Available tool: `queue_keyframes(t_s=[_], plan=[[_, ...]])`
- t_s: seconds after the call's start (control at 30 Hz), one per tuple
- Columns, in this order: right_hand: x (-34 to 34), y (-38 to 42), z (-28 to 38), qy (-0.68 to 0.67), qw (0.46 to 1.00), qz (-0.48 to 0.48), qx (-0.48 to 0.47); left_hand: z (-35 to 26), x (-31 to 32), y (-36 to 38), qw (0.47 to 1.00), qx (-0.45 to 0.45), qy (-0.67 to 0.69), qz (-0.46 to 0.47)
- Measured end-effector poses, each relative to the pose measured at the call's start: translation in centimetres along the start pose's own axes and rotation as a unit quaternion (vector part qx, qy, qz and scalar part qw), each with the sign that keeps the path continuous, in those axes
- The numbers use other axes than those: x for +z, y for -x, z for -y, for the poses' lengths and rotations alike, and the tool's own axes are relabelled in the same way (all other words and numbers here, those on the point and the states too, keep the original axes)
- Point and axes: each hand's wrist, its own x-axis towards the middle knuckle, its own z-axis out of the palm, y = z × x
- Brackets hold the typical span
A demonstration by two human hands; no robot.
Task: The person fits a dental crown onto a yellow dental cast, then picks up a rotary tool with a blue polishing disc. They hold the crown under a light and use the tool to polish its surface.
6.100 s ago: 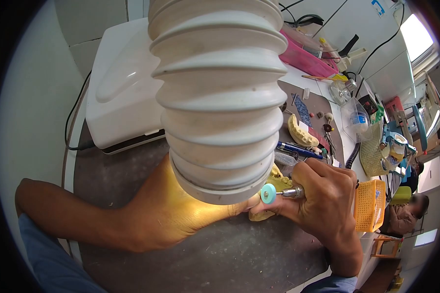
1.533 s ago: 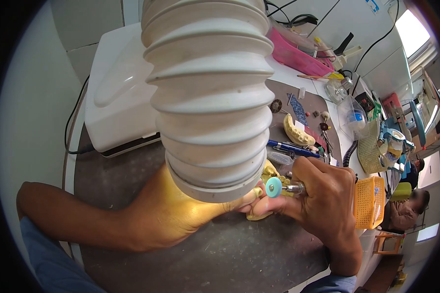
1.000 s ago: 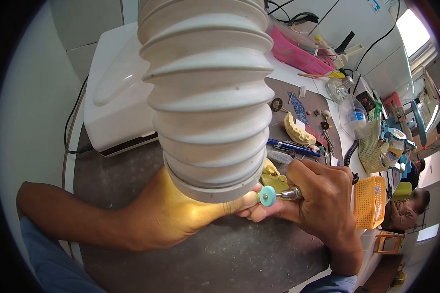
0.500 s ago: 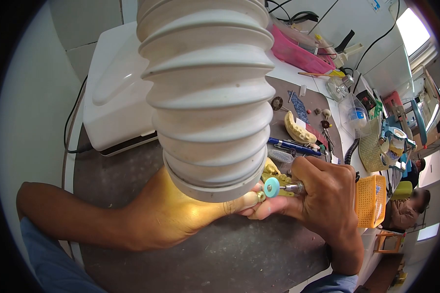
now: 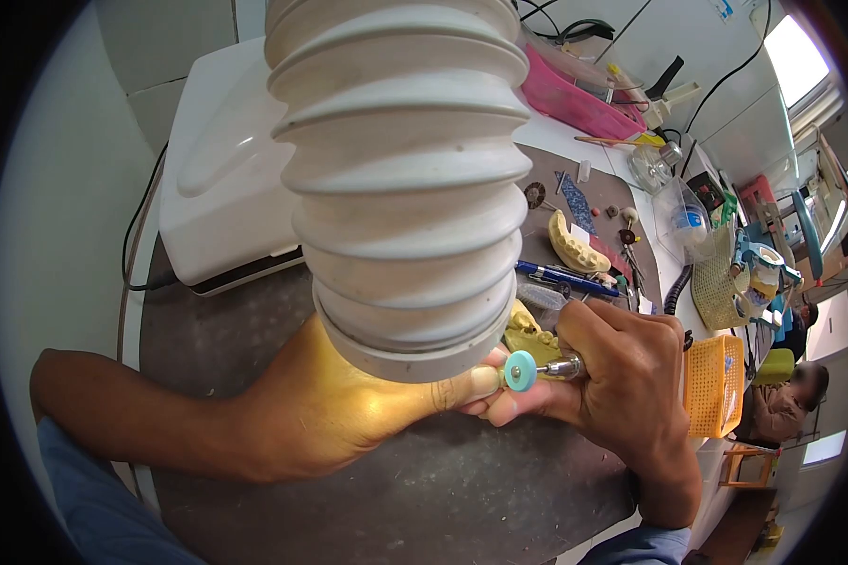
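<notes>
My right hand (image 5: 631, 377) is closed round a metal rotary handpiece (image 5: 565, 366), which carries a turquoise polishing wheel (image 5: 520, 371). My left hand (image 5: 349, 419) pinches a small metallic dental crown between thumb and fingers; the wheel now hides most of it. Wheel and crown overlap at my left thumb tip, though contact is hard to confirm. Both hands meet just below the mouth of a white ribbed hose (image 5: 405, 207), which covers part of my left hand. A yellow dental model (image 5: 526, 330) lies just behind the handpiece.
A white machine (image 5: 226, 179) stands at the left. Beyond my right hand are a cream dental model (image 5: 575, 247), a blue pen (image 5: 565, 279) and several small burs. An orange basket (image 5: 714, 386), a pink tray (image 5: 575, 99) and a glass jar (image 5: 652, 169) line the right side. A person sits further off.
The turquoise wheel has shifted slightly left and down, over the crown that showed beside it earlier. My left hand has barely moved.
</notes>
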Motion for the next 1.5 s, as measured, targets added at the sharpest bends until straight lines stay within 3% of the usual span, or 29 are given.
queue_keyframes(t_s=[0.5, 0.67, 1.0, 1.2, 1.33, 1.5], plan=[[-0.22, 0.04, -0.12, 0.0, 1.0, 0.009, 0.001, -0.14, -0.07, 0.05, 1.0, -0.009, -0.023, 0.007], [-0.28, 0.2, 0.01, 0.006, 1.0, 0.0, 0.017, -0.32, 0.09, 0.07, 0.999, -0.022, 0.011, -0.032], [-0.33, 0.07, -0.02, 0.001, 1.0, 0.01, 0.023, 0.16, -0.14, -0.03, 0.998, -0.026, 0.048, -0.011], [-0.32, 0.03, 0.03, 0.0, 1.0, 0.01, 0.009, 0.29, -0.03, -0.12, 0.999, 0.008, 0.05, -0.014], [-0.36, 0.09, -0.05, 0.002, 1.0, 0.012, 0.015, -0.07, 0.0, 0.04, 0.999, -0.021, 0.048, -0.012], [-0.18, 0.05, -0.23, -0.003, 1.0, -0.023, 0.021, -0.22, 0.06, -0.01, 0.999, -0.026, 0.023, -0.024]])
